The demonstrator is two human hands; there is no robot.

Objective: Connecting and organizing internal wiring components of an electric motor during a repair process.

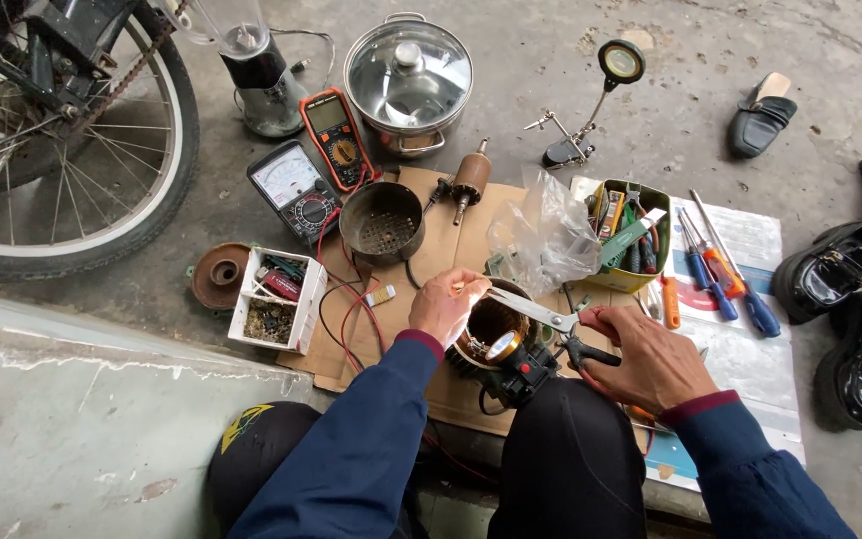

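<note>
Copper-coloured windings line the inside of the round motor stator [491,334], which sits on the person's lap edge above a sheet of brown cardboard [471,225], just between the two hands. The left hand [448,304] curls over the stator's rim, fingers bent and closed against its left side, wrist angled in from a dark blue sleeve with a maroon cuff. The right hand [650,361] is clamped on the black handles of a pair of scissors [541,317], whose bright steel blades, slightly parted, reach leftward across the top of the stator; the knuckles face up and the thumb lies along the handle.

Beyond the hands on the cardboard stands a dull grey metal cup [382,222] with a perforated bottom, and beside it lies a brown motor rotor [468,183] on its shaft. A crumpled clear plastic bag [541,235] rests against a yellow-green box [636,240] crammed with pliers and other tools. Screwdrivers [720,269] with blue and orange handles lie on a printed sheet to the right. A small white box [276,299] holds little parts and wires. Two meters [316,165], one orange-edged and one black with a dial, lie near a shiny steel pot [408,80] with a glass lid on rough concrete. A bicycle wheel [62,140] stands at the upper left.
</note>
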